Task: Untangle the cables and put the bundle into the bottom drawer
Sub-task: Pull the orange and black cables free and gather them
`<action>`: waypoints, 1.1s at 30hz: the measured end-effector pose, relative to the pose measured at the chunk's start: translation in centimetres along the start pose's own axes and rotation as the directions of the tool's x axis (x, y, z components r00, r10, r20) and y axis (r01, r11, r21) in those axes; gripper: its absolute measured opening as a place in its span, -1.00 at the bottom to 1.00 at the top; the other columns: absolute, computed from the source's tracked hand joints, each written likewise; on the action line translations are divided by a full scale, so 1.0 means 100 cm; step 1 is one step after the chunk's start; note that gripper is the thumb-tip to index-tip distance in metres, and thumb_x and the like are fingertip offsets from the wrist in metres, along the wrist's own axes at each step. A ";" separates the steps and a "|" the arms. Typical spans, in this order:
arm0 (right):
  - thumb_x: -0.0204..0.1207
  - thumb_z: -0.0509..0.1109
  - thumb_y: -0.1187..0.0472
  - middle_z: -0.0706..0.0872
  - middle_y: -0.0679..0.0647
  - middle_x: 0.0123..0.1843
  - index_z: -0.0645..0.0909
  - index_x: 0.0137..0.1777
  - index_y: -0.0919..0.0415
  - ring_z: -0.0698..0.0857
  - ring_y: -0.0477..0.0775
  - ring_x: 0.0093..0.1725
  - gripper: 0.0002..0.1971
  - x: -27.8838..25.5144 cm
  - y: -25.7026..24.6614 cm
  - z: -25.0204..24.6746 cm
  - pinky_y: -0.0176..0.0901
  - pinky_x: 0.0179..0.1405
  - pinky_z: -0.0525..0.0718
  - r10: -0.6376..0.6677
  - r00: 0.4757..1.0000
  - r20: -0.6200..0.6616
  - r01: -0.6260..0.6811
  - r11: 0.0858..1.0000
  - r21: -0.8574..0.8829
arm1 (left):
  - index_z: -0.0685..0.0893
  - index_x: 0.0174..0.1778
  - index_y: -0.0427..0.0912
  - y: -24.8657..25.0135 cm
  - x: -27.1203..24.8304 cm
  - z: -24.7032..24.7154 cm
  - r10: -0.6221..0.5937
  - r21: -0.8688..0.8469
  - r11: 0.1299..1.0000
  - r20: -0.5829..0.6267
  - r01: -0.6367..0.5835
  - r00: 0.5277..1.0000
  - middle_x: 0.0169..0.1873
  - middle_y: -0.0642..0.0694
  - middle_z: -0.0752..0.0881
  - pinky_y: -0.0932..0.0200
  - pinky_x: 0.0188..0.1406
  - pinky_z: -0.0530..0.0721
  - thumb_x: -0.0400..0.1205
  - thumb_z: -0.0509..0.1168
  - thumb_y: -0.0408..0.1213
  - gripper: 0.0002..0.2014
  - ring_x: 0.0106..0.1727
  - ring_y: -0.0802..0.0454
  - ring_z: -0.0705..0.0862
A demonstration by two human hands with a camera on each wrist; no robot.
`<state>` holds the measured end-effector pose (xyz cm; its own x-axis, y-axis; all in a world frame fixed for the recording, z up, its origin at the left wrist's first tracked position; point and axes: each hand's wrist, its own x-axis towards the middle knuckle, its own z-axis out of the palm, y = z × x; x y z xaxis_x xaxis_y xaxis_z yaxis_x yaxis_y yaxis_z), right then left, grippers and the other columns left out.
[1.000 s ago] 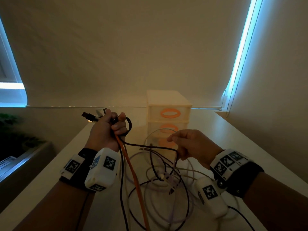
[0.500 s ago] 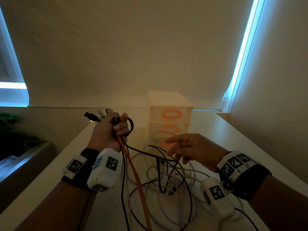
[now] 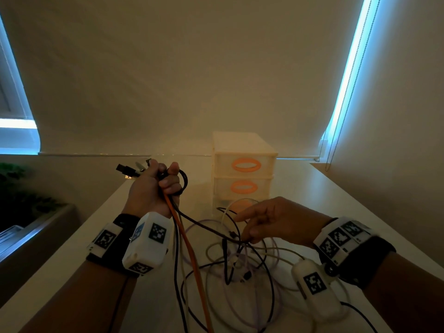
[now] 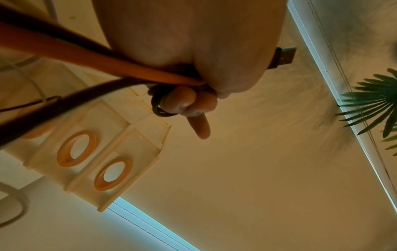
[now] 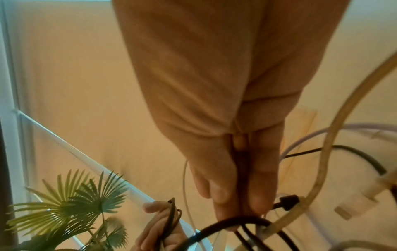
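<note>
Gripping the plug ends of a thick orange cable (image 4: pixel 86 55) and several black leads in your raised left hand (image 3: pixel 153 191), you kept the sorted ends clear of the heap. Your right hand (image 3: pixel 276 222) pinched one thin black cable (image 5: pixel 240 218) at the knot, seemingly to draw it free. The tangle of pale, lilac and black cables (image 3: pixel 240 272) lay on the white counter (image 3: pixel 336 200), before the cream plastic drawer unit (image 3: pixel 242 145), whose bottom drawer (image 3: pixel 221 204) looked shut.

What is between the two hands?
A black cable runs from the left hand, which grips it, to the right hand, whose fingers pinch it. The head view shows this.
</note>
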<state>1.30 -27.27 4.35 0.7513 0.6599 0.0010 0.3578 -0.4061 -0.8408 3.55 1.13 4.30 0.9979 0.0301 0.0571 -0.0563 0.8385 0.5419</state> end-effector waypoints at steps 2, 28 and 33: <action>0.62 0.35 0.48 0.86 0.23 0.02 0.68 0.28 0.28 0.84 0.07 0.03 -0.71 0.000 0.003 0.001 -0.19 0.01 0.77 0.016 0.998 -0.064 -0.011 0.997 0.080 | 0.44 -0.29 -0.11 0.000 0.000 0.000 -0.001 -0.004 1.000 -0.001 0.001 1.000 -0.35 -0.06 0.68 0.39 -0.71 0.36 0.85 0.04 0.02 -0.57 -0.65 0.22 0.36; 0.64 0.35 0.43 0.82 0.27 -0.12 0.72 0.05 0.35 0.82 0.06 -0.17 -0.88 0.009 0.004 0.016 -0.17 -0.09 0.81 -0.017 0.983 -0.181 0.013 1.000 -0.023 | 0.45 -0.29 -0.11 -0.002 0.001 -0.001 0.007 0.005 1.000 -0.013 -0.007 1.000 -0.36 -0.06 0.68 0.40 -0.68 0.34 0.85 0.04 0.01 -0.58 -0.63 0.22 0.36; 0.78 0.11 0.30 0.69 0.23 -0.29 0.62 0.28 0.25 0.75 0.20 -0.23 -0.73 0.013 -0.003 0.017 0.05 -0.16 0.80 0.066 0.970 -0.235 0.023 0.933 0.358 | 0.45 -0.28 -0.11 -0.002 0.002 -0.002 0.004 0.008 1.000 -0.010 -0.004 1.000 -0.35 -0.06 0.67 0.40 -0.68 0.34 0.85 0.04 0.02 -0.58 -0.63 0.22 0.36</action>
<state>1.16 -25.20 3.70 0.8825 0.4648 0.0721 0.1524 -0.1375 -0.9787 3.79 1.08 4.02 0.9980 0.0386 0.0507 -0.0601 0.8342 0.5482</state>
